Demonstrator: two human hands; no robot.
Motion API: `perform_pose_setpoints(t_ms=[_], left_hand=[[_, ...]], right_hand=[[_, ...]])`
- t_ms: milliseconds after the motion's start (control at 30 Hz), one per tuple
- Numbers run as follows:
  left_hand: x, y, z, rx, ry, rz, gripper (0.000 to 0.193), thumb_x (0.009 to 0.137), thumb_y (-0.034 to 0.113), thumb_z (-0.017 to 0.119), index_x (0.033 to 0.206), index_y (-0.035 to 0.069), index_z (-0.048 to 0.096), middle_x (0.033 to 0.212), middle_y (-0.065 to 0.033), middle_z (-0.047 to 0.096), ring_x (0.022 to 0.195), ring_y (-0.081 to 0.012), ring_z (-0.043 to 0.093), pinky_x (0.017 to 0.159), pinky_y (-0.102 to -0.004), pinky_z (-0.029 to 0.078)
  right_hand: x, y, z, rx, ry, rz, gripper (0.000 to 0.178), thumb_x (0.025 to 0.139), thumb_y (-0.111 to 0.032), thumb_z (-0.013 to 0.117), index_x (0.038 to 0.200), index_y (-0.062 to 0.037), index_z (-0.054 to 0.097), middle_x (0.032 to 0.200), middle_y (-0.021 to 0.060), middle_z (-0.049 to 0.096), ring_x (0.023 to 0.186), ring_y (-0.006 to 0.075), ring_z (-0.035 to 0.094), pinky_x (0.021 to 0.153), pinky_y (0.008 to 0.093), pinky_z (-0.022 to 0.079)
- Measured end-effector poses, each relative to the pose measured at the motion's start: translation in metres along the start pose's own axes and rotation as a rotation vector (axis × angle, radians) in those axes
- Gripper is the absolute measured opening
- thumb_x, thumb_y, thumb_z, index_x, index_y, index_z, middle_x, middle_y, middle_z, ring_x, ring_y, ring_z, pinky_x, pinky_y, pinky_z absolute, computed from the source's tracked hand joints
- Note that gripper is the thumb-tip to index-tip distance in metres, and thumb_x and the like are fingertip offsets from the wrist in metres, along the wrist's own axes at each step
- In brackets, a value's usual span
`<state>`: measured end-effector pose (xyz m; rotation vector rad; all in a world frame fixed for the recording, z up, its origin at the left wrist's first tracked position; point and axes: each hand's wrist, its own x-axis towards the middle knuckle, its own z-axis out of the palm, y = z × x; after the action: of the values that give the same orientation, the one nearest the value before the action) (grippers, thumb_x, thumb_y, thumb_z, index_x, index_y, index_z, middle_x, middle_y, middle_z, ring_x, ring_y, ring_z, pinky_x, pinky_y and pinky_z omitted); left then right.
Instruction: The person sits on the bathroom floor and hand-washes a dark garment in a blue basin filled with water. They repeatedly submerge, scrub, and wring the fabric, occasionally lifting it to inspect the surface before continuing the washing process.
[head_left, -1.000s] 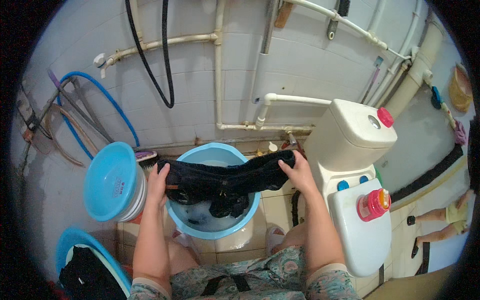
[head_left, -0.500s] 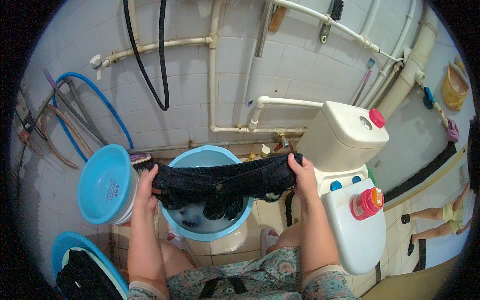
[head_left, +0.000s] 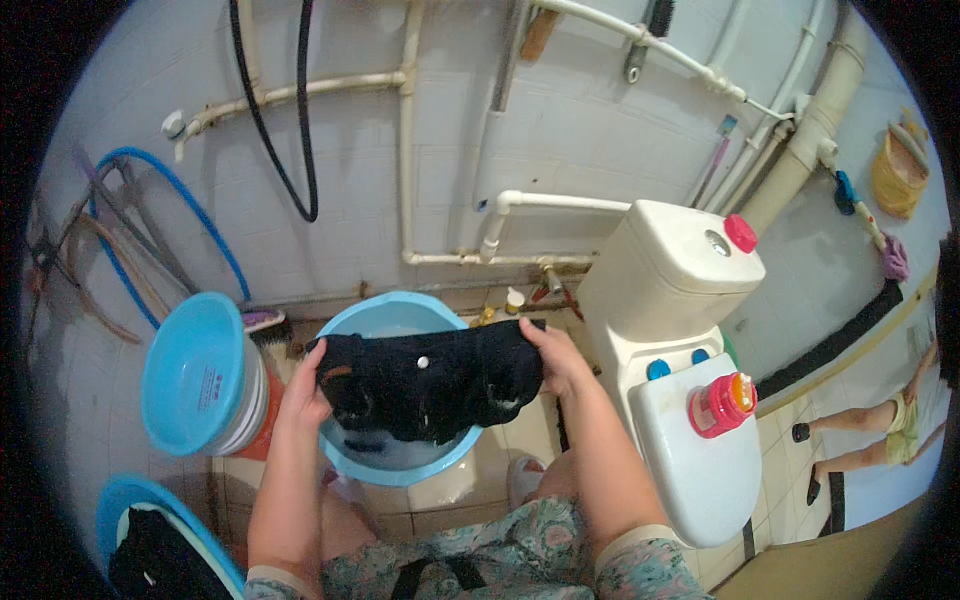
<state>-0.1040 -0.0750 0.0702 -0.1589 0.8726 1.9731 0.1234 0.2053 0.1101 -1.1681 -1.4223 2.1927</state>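
Black jeans hang spread by the waistband between my two hands, a pale button showing near the middle of the top edge. My left hand is closed on one end of the waistband, and my right hand grips the other end. Below the jeans stands a light blue basin on the tiled floor. Cloudy water and something dark show in it; the jeans hide much of its inside.
At the left, a blue basin sits tilted on a bucket; below it, another basin holds dark cloth. A toilet stands at the right with a pink jar on its lid. Far right, another person's legs show.
My hands have come closer together, and the waistband is less stretched. The jeans' front now faces me more, with the button plainly visible. The whole view has shifted slightly.
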Motion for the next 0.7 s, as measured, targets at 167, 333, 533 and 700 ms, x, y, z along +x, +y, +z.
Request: perform_pose_setpoints(t_ms=[167,333,533,700], left_hand=[[-0.01,-0.007,0.017,0.216,0.016,-0.038,0.031,0.088,0.028,0.057,0.11,0.007,0.058,0.108,-0.0108,0.061,0.096,-0.028,0.059,0.085,-0.0443,0.047],[-0.031,-0.042,0.038,0.054,-0.217,0.09,0.041,0.09,0.037,0.051,0.119,0.008,0.051,0.114,-0.0103,0.058,0.107,-0.0271,0.053,0.093,-0.0434,0.042],[-0.038,-0.074,0.059,0.071,-0.286,0.189,0.044,0.09,0.03,0.055,0.128,0.011,0.041,0.123,-0.0086,0.048,0.111,-0.0202,0.048,0.097,-0.0367,0.037],[-0.029,-0.079,0.047,0.305,-0.075,0.279,0.052,0.081,0.016,0.066,0.126,0.011,0.041,0.117,-0.0076,0.049,0.11,-0.0198,0.047,0.094,-0.0347,0.038]], right_hand=[[0.007,0.007,-0.003,0.057,-0.087,-0.008,0.032,0.087,-0.022,0.059,0.108,0.0013,0.055,0.101,0.0112,0.062,0.089,0.0222,0.062,0.077,0.0359,0.051],[-0.042,0.012,0.064,0.027,-0.2,-0.147,0.034,0.085,-0.024,0.063,0.107,-0.0004,0.055,0.097,0.0086,0.061,0.086,0.0179,0.059,0.077,0.0307,0.048],[-0.051,0.06,0.11,-0.467,-0.375,-0.379,0.059,0.087,-0.037,0.058,0.131,-0.0013,0.043,0.122,0.0187,0.053,0.11,0.0251,0.053,0.094,0.0327,0.04],[-0.054,0.061,0.118,-0.602,-0.555,-0.423,0.059,0.094,-0.045,0.037,0.139,-0.0067,0.031,0.126,0.0219,0.049,0.119,0.0282,0.047,0.099,0.0325,0.033]])
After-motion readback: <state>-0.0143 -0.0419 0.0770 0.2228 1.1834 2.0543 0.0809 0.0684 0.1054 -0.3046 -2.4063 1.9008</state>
